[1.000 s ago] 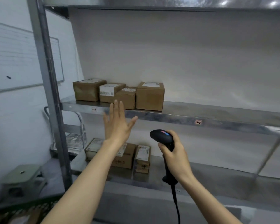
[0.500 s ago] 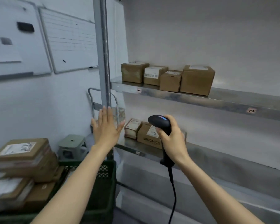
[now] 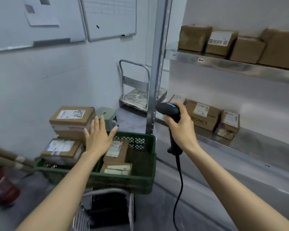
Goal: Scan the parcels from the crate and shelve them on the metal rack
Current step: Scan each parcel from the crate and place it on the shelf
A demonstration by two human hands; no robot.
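- Crate [image 3: 123, 180]: green; parcels [image 3: 117, 150] lie inside, more stacked at its left edge.
- Metal rack [image 3: 240, 67]: boxes [image 3: 220, 41] at both shelves' left ends.
- Left hand [image 3: 98, 137]: fingers straight, spread, empty, above the crate's far edge.
- Right hand [image 3: 182, 129]: wrapped round the scanner [image 3: 168, 109] handle.
- Step, judged: take one parcel by its edges, label upward, for scanning.

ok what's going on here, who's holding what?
A person is midway through scanning and shelving. The right hand grips a corded barcode scanner, upright beside the metal rack. The left hand is open and empty, fingers spread above the green crate, which has parcels in it. Four shelved boxes sit on the rack's upper shelf, three on the lower. No parcel is in hand.
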